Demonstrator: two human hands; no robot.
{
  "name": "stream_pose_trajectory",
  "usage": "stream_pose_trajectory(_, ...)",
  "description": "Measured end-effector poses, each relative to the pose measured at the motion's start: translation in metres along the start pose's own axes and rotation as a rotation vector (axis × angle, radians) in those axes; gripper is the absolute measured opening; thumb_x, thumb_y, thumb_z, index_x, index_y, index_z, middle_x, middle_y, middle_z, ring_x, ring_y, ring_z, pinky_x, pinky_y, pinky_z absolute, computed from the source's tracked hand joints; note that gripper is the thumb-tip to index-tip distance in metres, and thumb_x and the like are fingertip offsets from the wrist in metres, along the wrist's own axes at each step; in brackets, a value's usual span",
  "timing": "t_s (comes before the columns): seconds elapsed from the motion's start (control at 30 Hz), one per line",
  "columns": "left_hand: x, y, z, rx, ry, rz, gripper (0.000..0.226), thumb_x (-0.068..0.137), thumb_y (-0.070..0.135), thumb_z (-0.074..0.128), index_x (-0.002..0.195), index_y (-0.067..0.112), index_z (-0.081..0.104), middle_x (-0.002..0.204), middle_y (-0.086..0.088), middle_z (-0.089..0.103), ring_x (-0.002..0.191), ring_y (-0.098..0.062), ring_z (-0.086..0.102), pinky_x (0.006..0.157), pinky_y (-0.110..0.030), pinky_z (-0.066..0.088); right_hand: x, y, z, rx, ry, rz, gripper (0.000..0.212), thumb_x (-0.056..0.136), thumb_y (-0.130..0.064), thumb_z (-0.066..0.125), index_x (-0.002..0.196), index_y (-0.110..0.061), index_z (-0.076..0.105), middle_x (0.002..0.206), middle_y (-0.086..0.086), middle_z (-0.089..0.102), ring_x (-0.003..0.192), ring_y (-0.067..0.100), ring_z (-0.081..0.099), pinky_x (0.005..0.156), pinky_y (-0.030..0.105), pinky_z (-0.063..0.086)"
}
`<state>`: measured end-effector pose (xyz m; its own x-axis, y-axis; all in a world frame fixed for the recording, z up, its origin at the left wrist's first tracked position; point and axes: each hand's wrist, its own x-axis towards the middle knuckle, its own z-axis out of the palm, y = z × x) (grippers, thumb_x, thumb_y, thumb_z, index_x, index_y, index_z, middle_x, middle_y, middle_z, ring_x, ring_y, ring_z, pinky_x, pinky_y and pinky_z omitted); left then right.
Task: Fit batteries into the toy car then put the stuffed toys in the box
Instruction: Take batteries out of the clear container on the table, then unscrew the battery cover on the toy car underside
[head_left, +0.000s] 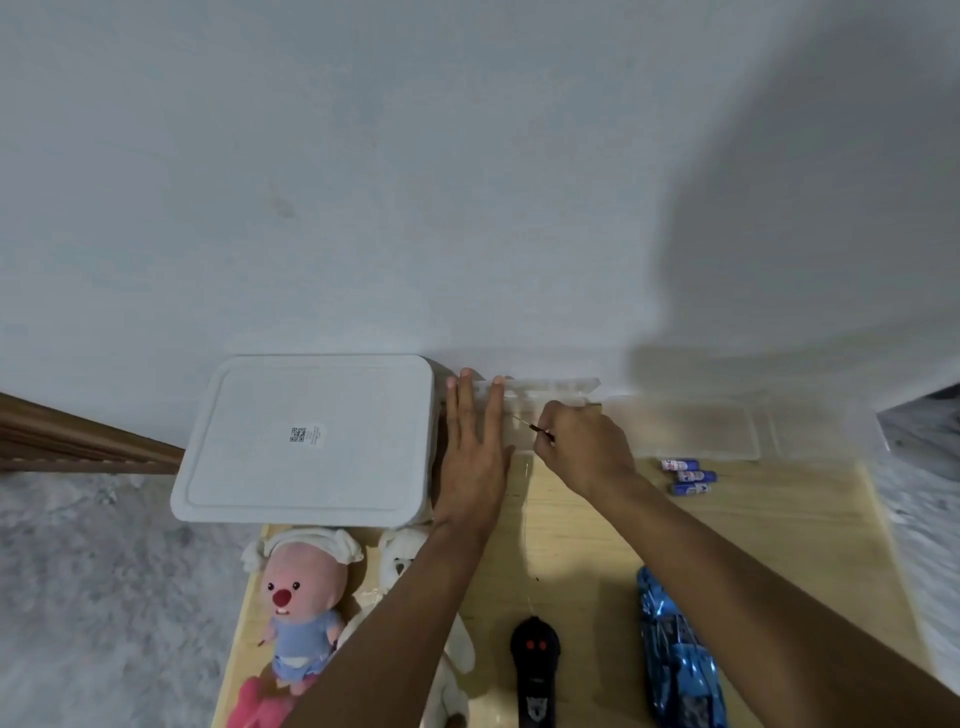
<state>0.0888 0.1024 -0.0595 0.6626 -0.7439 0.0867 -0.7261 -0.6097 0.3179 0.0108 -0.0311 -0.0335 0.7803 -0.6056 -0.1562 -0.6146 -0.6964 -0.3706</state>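
Fingers (464, 410) of the left hand (475, 457) lie straight and flat, pressed together, on a small clear plastic case (550, 395) at the far edge of the pale wooden table (582, 530). What the case holds is too faint to tell. The right hand (584, 449) has its fingers curled, pinching a thin dark-handled tool (540, 432) with a fine metal tip over that case.

Just left of the left hand, at the far left corner, sits a white rectangular box (306, 436) with rounded corners, its smooth lid on. At the far right corner lies a shallow clear plastic tray (727, 426). Three small blue cylindrical batteries (688, 475) lie side by side just before it.

Near the right edge lies the glossy blue toy car (675, 660), and a black remote control (535, 670) lies beside it. Along the left edge lie the soft stuffed toys: a pink-faced plush doll (301, 608) in a blue dress and a white plush (410, 561), partly under the left forearm.
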Motion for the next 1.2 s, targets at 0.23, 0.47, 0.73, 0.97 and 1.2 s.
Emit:
stream_pose_trajectory(0.23, -0.005, 0.001, 0.001, 0.039, 0.024, -0.006, 0.113, 0.084, 0.001, 0.078, 0.164, 0.018, 0.001, 0.169, -0.019, -0.005, 0.157, -0.035, -0.012, 0.105, -0.037, 0.050, -0.042, 0.021, -0.024, 0.787, 0.164, 0.223, 0.009, 0.079, -0.015, 0.084, 0.085, -0.021, 0.081, 0.076, -0.012, 0.074, 0.070, -0.009, 0.066, 0.072, 0.012, 0.052)
stream_pose_trajectory(0.47, -0.036, 0.014, -0.025, 0.107, -0.137, -0.035, 0.086, 0.104, 0.039, 0.053, 0.164, 0.022, -0.006, 0.171, -0.017, -0.008, 0.158, -0.031, -0.012, 0.125, -0.043, 0.027, -0.085, 0.039, -0.064, 0.691, 0.166, 0.263, 0.023, 0.101, -0.020, 0.054, 0.114, -0.024, 0.072, 0.104, -0.008, 0.074, 0.090, 0.011, 0.066, 0.069, 0.013, 0.045)
stream_pose_trajectory(0.73, -0.082, 0.067, -0.025, -0.104, -0.425, 0.267, 0.058, 0.098, 0.038, 0.061, 0.151, 0.023, 0.042, 0.153, -0.006, 0.042, 0.134, -0.028, 0.049, 0.105, -0.040, 0.046, -0.169, 0.099, -0.063, 0.446, -0.005, 0.389, 0.014, 0.094, -0.030, 0.057, 0.098, -0.024, 0.069, 0.101, -0.006, 0.069, 0.093, 0.018, 0.064, 0.077, 0.029, 0.042)
stream_pose_trajectory(0.97, -0.126, 0.117, 0.001, -0.221, -0.723, 0.192, 0.074, 0.093, 0.050, 0.065, 0.157, 0.032, 0.032, 0.159, -0.006, 0.035, 0.140, -0.027, 0.045, 0.111, -0.043, 0.044, -0.232, 0.149, -0.038, 0.396, -0.270, 0.297, 0.037, 0.086, -0.041, 0.070, 0.120, -0.046, 0.057, 0.101, -0.008, 0.068, 0.098, 0.011, 0.064, 0.087, 0.034, 0.054)
stream_pose_trajectory(1.2, -0.148, 0.131, 0.009, -0.270, -0.742, 0.121, 0.067, 0.096, 0.038, 0.063, 0.154, 0.028, 0.030, 0.137, -0.012, 0.058, 0.115, -0.029, 0.060, 0.099, -0.040, 0.050, -0.239, 0.153, -0.017, 0.656, -0.331, 0.375, 0.042, 0.089, -0.027, 0.071, 0.125, -0.037, 0.051, 0.107, 0.000, 0.069, 0.089, 0.010, 0.067, 0.076, 0.028, 0.056)
